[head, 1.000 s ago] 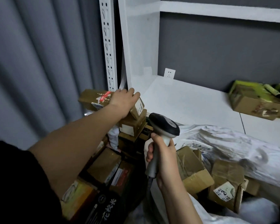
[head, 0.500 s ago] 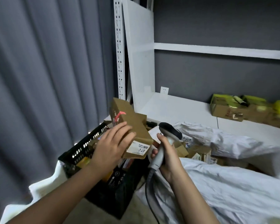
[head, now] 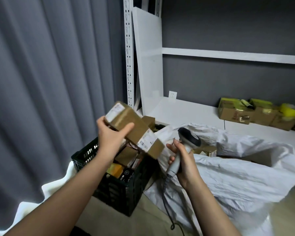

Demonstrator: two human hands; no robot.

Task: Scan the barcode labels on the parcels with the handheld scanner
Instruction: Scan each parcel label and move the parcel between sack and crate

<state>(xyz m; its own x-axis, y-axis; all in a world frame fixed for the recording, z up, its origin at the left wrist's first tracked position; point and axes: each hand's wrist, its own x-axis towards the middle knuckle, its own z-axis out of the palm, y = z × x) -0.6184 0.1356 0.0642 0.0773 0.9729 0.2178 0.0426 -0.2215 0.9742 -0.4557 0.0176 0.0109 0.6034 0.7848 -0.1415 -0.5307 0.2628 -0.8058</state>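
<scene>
My left hand (head: 111, 136) grips a long brown cardboard parcel (head: 134, 129), held tilted above the black crate (head: 119, 189). A white barcode label (head: 146, 142) shows on the parcel's lower right end, and another label sits on its upper left end. My right hand (head: 184, 160) holds the grey handheld scanner (head: 188, 142) by its handle, just right of the parcel. The scanner's dark head is level with the labelled end; its cable hangs down toward the floor.
The black crate holds several more small parcels. A large white sack (head: 232, 167) with boxes inside lies to the right. A white shelf (head: 194, 113) carries several yellow-taped boxes (head: 255, 114) at far right. A grey curtain (head: 49, 82) hangs on the left.
My left hand has lifted the parcel out of the crate and turned it, so its barcode label now faces up. The scanner in my right hand stays beside it. The view has tilted up.
</scene>
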